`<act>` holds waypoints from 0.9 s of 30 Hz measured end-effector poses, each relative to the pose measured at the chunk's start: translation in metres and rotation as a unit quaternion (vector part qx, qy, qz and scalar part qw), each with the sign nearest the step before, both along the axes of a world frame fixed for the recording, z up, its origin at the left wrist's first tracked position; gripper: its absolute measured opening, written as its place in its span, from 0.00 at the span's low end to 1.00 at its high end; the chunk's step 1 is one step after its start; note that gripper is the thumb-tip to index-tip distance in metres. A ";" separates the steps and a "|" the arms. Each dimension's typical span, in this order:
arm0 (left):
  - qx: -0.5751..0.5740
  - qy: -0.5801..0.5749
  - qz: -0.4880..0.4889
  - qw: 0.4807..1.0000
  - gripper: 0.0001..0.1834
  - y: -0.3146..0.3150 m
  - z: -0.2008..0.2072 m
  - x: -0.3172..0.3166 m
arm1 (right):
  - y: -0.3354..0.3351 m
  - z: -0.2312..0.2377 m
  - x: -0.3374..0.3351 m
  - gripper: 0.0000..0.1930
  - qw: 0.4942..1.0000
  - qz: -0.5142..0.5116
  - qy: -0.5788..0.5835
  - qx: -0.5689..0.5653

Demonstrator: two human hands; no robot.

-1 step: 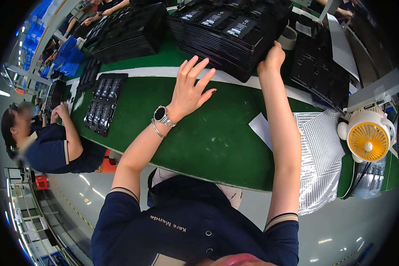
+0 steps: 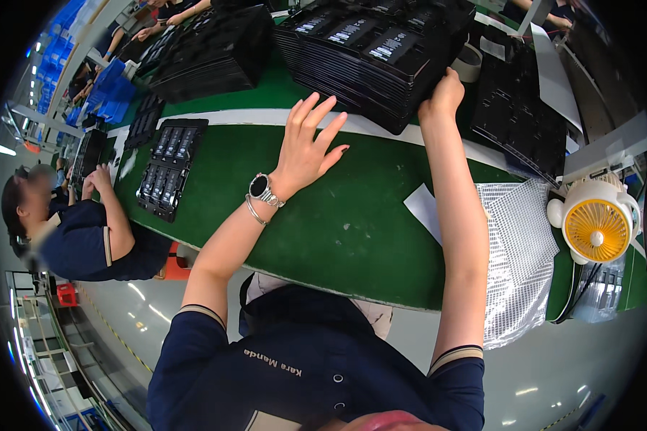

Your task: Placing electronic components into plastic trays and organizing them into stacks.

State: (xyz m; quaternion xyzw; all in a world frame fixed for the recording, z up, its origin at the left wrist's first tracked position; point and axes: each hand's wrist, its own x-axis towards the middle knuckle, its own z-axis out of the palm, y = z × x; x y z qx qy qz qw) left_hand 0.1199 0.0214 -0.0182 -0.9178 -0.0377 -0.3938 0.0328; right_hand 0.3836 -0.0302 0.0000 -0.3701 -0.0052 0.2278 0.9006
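Note:
A tall stack of black plastic trays [image 2: 352, 82] stands at the back centre of the green table, its top tray holding flat black parts with white printing. My right hand [image 2: 442, 97] grips the stack's right side near the front corner; some of its fingers are hidden behind the edge. In front of the stack, my left hand [image 2: 308, 147] is open with fingers spread and palm down, holding nothing. Its fingertips overlap the stack's lower front edge, and whether they touch it I cannot tell. A round-faced watch [image 2: 259, 184] and a bangle are on my left wrist.
Another black tray stack [image 2: 212, 61] stands at the back left. A filled tray [image 2: 171, 169] lies left on the green table [image 2: 323, 237]. To the right are a tape roll [image 2: 469, 62], black trays [image 2: 517, 108], silver bubble wrap [image 2: 517, 258] and a fan [image 2: 597, 223]. A co-worker [image 2: 86, 237] sits left.

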 end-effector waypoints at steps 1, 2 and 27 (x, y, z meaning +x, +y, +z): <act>-0.011 0.003 0.008 1.000 0.39 0.000 -0.002 -0.004 | -0.002 0.003 -0.002 0.18 1.000 -0.011 0.003 -0.029; -0.011 0.001 0.009 1.000 0.39 0.001 -0.003 -0.006 | -0.001 0.003 -0.001 0.18 1.000 -0.010 0.002 -0.029; -0.091 -0.046 -0.023 0.995 0.04 -0.005 -0.002 -0.009 | -0.064 0.111 -0.054 0.16 0.929 -0.166 -0.328 0.034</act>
